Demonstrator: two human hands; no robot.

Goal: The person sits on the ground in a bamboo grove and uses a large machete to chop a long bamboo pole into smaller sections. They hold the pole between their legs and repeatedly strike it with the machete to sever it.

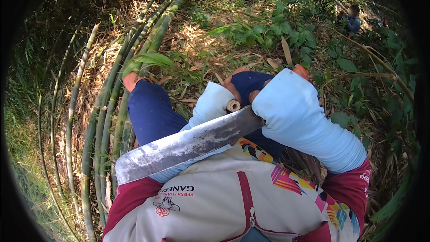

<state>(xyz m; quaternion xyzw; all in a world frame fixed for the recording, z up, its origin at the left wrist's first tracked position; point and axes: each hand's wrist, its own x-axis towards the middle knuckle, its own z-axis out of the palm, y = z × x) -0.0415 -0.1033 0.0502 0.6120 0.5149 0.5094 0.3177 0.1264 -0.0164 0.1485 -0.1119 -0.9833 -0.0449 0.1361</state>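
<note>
A broad machete (188, 142) with a dark, scuffed blade lies slantwise across the front of my body, its wide tip to the left. At its right end my right hand (254, 96) is closed round the handle; a light blue sleeve covers most of that hand and hides the grip. Just left of it, my left hand (231, 90) is bent inward, its fingers curled by a short pale stick (233, 105) with a hollow round end. The blade passes in front of my left forearm, close below the stick.
Tall green bamboo stems (107, 103) curve up on the left. Dry leaves (201, 54) litter the ground ahead, and leafy plants (291, 27) grow at the right. A thin bare branch (380, 60) crosses the right side. Another person (353, 21) is farther off at the upper right.
</note>
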